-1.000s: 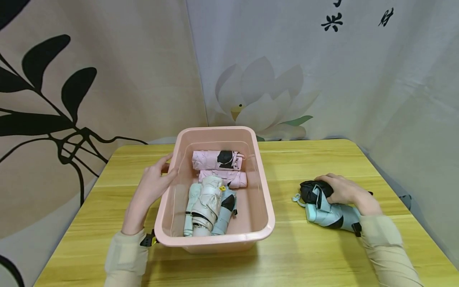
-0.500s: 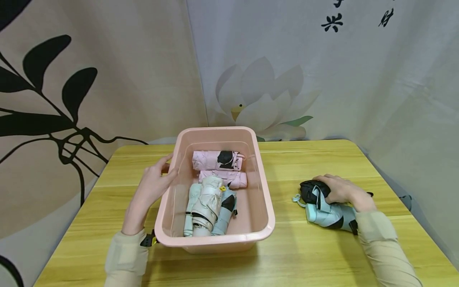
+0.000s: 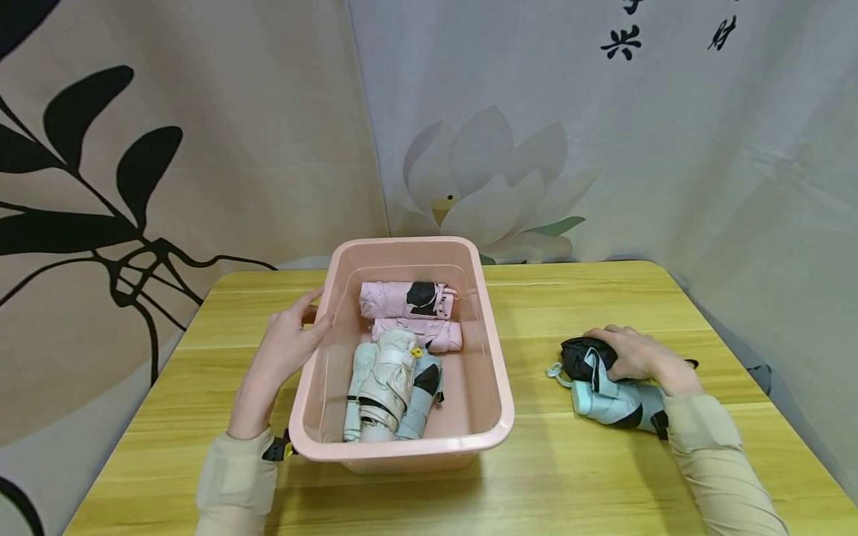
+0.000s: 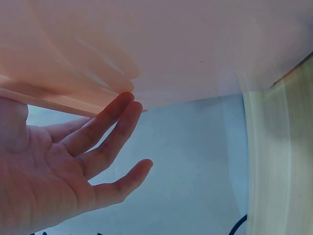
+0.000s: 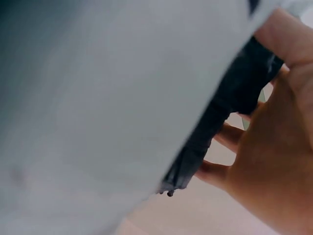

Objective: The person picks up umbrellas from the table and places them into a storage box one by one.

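Note:
A pink plastic bin stands on the table, with several folded umbrellas inside. My left hand holds its left rim, the thumb at the rim and the fingers against the outer wall. To the right lie a black folded umbrella and a light blue folded umbrella, side by side. My right hand grips the black one from above, and part of it is hidden under the palm. In the right wrist view, fingers curl round the black umbrella, while blurred pale blue fabric fills much of the frame.
Two pink umbrellas lie crosswise at the bin's far end. A cream umbrella rests between a mint one and a blue one at the near end. The wooden table ends at a curtain behind.
My right hand and forearm have shifted slightly left and up, over the black umbrella. The left hand and the bin have stayed still.

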### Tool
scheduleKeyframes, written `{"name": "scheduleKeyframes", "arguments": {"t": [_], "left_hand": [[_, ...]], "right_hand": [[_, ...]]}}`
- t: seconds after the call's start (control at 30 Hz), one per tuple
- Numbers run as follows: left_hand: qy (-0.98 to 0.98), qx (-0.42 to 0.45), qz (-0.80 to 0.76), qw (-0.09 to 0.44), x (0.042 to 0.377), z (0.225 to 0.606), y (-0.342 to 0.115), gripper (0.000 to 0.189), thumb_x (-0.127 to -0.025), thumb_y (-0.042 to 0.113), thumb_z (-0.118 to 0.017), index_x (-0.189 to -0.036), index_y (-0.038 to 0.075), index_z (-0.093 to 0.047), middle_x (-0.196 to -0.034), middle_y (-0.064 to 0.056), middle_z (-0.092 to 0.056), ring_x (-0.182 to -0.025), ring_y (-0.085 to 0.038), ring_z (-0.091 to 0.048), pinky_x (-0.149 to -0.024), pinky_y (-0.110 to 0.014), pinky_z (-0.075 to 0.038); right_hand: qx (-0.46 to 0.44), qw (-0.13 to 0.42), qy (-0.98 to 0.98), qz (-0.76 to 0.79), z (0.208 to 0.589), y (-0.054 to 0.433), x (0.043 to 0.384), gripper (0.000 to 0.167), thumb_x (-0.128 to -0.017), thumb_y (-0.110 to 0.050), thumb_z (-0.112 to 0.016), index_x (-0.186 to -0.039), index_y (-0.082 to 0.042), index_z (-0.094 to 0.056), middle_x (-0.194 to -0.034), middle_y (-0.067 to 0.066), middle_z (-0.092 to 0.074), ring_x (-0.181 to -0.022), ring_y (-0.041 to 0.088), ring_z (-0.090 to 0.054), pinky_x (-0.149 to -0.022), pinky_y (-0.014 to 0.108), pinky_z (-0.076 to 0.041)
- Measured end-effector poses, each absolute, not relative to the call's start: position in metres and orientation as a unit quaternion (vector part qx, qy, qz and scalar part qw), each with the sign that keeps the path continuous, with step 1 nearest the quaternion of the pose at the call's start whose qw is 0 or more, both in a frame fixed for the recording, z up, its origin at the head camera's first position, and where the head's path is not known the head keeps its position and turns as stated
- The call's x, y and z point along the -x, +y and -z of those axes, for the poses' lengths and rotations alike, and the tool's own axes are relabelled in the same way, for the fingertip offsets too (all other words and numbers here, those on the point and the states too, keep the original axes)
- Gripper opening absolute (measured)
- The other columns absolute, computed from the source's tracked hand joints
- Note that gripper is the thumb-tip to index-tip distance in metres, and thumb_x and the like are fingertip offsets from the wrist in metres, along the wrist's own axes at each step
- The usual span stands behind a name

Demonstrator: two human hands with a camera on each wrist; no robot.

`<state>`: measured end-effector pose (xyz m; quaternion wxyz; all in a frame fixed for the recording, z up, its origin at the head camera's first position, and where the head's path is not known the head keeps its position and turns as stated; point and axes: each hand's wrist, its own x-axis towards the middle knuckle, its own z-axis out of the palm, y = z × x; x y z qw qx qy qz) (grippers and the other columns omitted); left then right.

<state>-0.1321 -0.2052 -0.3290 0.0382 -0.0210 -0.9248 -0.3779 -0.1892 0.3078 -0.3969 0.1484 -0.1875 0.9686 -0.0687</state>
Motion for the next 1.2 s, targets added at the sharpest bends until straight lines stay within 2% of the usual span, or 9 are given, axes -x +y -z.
{"name": "scheduleKeyframes", "arguments": {"t": [0.17, 0.37, 0.7, 1.2], "left_hand": [[-0.925, 0.019, 0.377, 0.036, 0.1321, 0.3286, -0.2049, 0.058, -0.096, 0.027, -0.047, -0.147, 0.003, -0.033, -0.119, -0.029, -0.062, -0.101, -0.038, -0.065, -0.075, -0.041, -0.059], [-0.923, 0.016, 0.382, 0.029, 0.1316, 0.3279, -0.2044, 0.059, -0.096, 0.028, -0.047, -0.148, 0.003, -0.032, -0.121, -0.029, -0.060, -0.099, -0.038, -0.066, -0.073, -0.040, -0.060], [-0.921, 0.016, 0.389, 0.026, 0.1322, 0.3279, -0.2046, 0.059, -0.096, 0.028, -0.047, -0.148, 0.004, -0.031, -0.121, -0.030, -0.060, -0.097, -0.037, -0.067, -0.070, -0.038, -0.060], [-0.923, 0.018, 0.384, 0.030, 0.1316, 0.3278, -0.2054, 0.059, -0.096, 0.028, -0.047, -0.147, 0.004, -0.032, -0.120, -0.029, -0.061, -0.098, -0.037, -0.067, -0.072, -0.038, -0.060]], "right_hand": [[0.192, 0.140, 0.969, 0.065, 0.3974, 0.3079, 0.1887, 0.075, -0.066, -0.008, -0.070, -0.137, -0.010, -0.046, -0.129, 0.024, -0.050, -0.110, 0.044, -0.050, -0.077, 0.058, -0.046], [0.202, 0.129, 0.969, 0.061, 0.3990, 0.3094, 0.1885, 0.073, -0.066, -0.008, -0.071, -0.136, -0.011, -0.048, -0.125, 0.022, -0.053, -0.107, 0.043, -0.052, -0.076, 0.058, -0.047], [0.210, 0.109, 0.970, 0.051, 0.4016, 0.3115, 0.1889, 0.072, -0.066, -0.008, -0.070, -0.135, -0.011, -0.049, -0.119, 0.022, -0.057, -0.103, 0.042, -0.055, -0.078, 0.065, -0.045], [0.200, 0.089, 0.974, 0.052, 0.4008, 0.3121, 0.1864, 0.072, -0.065, -0.010, -0.068, -0.135, -0.011, -0.050, -0.120, 0.023, -0.056, -0.102, 0.042, -0.054, -0.074, 0.062, -0.046]]}}
